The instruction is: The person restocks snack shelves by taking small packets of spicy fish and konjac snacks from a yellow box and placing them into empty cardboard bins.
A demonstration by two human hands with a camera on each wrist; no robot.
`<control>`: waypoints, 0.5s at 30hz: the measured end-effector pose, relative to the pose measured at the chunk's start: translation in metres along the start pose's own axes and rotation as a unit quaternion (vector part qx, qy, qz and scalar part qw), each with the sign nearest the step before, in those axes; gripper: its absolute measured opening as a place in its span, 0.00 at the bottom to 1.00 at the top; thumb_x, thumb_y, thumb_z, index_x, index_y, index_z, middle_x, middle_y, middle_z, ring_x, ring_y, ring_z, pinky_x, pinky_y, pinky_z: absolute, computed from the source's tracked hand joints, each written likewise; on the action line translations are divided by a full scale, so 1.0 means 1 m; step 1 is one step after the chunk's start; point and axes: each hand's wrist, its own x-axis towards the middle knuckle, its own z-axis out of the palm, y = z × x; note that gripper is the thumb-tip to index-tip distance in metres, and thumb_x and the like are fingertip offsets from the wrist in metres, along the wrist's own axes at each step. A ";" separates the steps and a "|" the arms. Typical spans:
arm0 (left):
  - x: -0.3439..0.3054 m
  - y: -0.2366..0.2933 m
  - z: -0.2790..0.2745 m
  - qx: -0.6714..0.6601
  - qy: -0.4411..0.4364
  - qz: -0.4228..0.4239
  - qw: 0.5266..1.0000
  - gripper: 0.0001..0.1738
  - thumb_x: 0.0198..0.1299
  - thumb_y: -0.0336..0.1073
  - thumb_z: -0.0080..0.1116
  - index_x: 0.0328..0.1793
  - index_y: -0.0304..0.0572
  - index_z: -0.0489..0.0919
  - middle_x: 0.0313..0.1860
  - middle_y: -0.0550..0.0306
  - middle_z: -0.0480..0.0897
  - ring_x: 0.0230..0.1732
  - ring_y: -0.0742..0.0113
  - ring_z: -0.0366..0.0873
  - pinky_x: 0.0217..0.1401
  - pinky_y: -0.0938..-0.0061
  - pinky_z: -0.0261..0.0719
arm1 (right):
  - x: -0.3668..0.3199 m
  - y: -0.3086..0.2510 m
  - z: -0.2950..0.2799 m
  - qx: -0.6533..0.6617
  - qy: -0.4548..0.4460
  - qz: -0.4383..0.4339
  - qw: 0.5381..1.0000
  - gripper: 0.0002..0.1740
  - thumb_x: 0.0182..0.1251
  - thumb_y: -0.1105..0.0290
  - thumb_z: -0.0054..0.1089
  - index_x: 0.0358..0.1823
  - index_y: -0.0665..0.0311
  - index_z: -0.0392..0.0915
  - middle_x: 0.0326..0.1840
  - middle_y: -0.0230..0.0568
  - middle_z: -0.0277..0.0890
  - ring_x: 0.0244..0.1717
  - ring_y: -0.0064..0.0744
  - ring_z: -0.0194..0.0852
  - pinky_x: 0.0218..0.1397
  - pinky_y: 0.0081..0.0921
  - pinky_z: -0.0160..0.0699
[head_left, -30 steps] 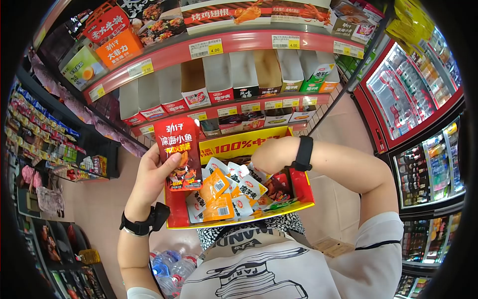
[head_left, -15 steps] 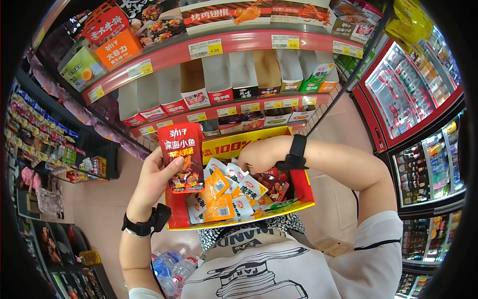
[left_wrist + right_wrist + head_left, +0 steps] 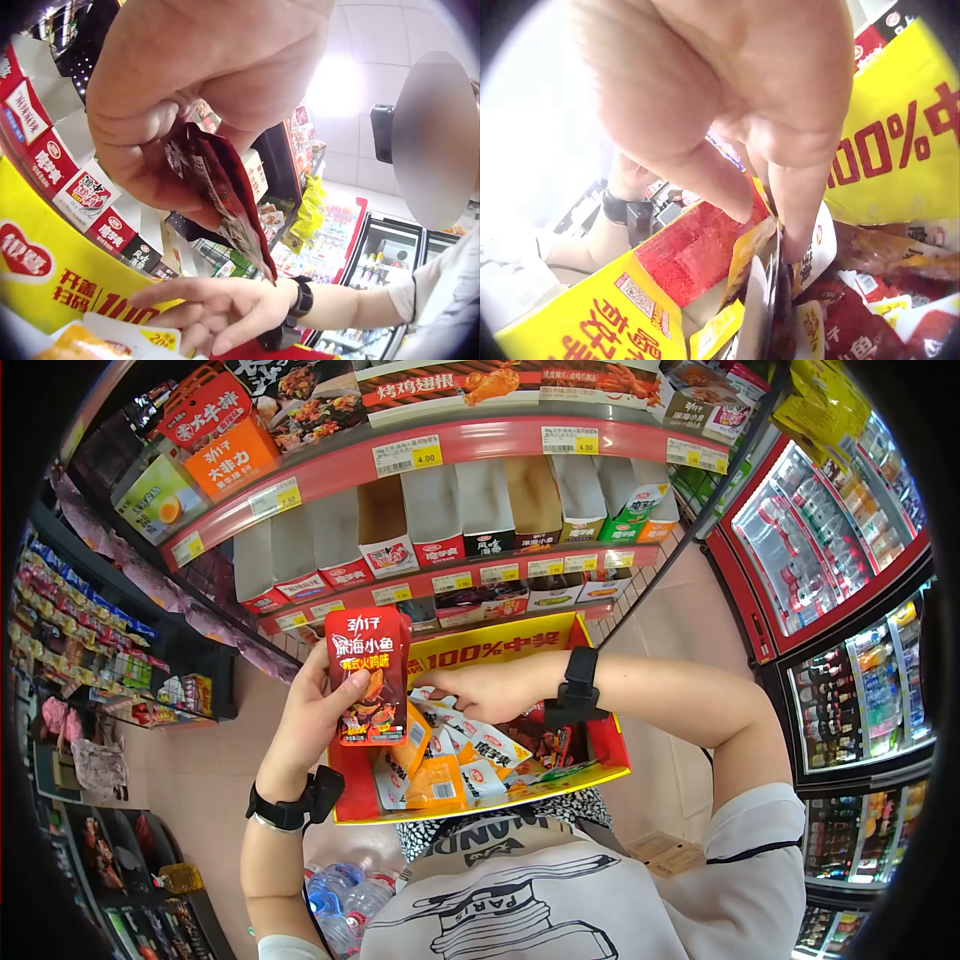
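Note:
My left hand (image 3: 322, 705) grips a red pouch of small-fish snack (image 3: 366, 675) upright, thumb across its front. A second red pouch edge shows behind it. In the left wrist view the pouch (image 3: 225, 199) appears edge-on below my curled fingers. My right hand (image 3: 480, 688) reaches into a red and yellow carton (image 3: 605, 745), its fingers among white packets (image 3: 490, 745) and orange packets (image 3: 437, 782). Seen from the right wrist, thumb and fingers stand apart, fingertips right at the edges of upright packets (image 3: 769, 300). The left wrist view shows this hand (image 3: 240, 307) with fingers extended.
Behind the carton stands a shelf with open display boxes (image 3: 432, 515) and price tags (image 3: 410, 455). Drink coolers (image 3: 820, 560) line the right side. Hanging snack bags (image 3: 80, 620) are on the left. Large water bottles (image 3: 345, 900) sit on the floor below.
My right hand has moved left across the carton, from its right rear to the packets beside the red pouch. Some white and orange packets have shifted. My left hand still holds the pouch, slightly lower.

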 end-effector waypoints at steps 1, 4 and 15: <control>0.001 -0.002 0.000 0.003 -0.005 0.003 1.000 0.23 0.64 0.29 0.53 0.65 0.36 0.64 0.55 0.57 0.76 0.55 0.74 0.73 0.59 0.75 0.71 | 0.004 0.003 0.004 0.000 0.000 0.001 1.000 0.38 0.56 0.85 0.44 0.71 0.66 0.47 0.66 0.57 0.61 0.63 0.44 0.67 0.57 0.31 0.73; 0.002 -0.001 0.002 -0.008 -0.007 0.008 1.000 0.24 0.64 0.28 0.53 0.66 0.36 0.63 0.56 0.57 0.75 0.56 0.73 0.73 0.60 0.75 0.71 | 0.007 -0.004 0.011 0.041 -0.047 -0.042 0.997 0.39 0.56 0.87 0.39 0.72 0.67 0.44 0.65 0.59 0.61 0.67 0.42 0.62 0.58 0.28 0.72; -0.004 0.005 0.000 -0.036 0.007 0.014 0.999 0.39 0.61 0.20 0.51 0.75 0.35 0.45 0.62 0.48 0.70 0.58 0.65 0.73 0.58 0.71 0.76 | 0.000 0.016 -0.006 -0.229 -0.029 0.135 0.963 0.10 0.51 0.73 0.57 0.31 0.74 0.80 0.34 0.59 0.79 0.36 0.56 0.78 0.37 0.42 0.76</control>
